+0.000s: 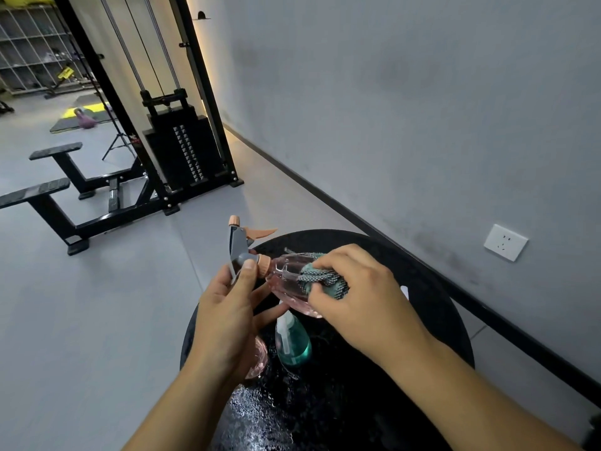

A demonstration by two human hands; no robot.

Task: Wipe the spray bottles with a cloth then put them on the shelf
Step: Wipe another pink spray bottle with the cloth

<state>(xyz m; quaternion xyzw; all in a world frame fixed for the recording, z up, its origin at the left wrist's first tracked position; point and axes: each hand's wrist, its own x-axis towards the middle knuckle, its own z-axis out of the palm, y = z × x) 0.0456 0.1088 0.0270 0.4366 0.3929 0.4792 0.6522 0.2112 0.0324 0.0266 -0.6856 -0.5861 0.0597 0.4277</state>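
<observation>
A clear pink spray bottle (285, 281) with a grey and peach trigger head lies tilted on its side in the air above a round black table (432, 307). My left hand (227, 307) grips it at the neck, thumb on the grey head. My right hand (361, 288) presses a teal-grey cloth (325, 279) against the bottle's body. Below them a teal spray bottle (292, 345) with a white head stands on the table. Part of another pink bottle (258, 358) shows under my left wrist, mostly hidden.
The table's top is wet and glossy near its front. A black cable weight machine (182, 151) and its floor frame stand to the left on the grey floor. A grey wall with a white socket (505, 242) runs along the right. Wire shelving (32, 47) stands far back left.
</observation>
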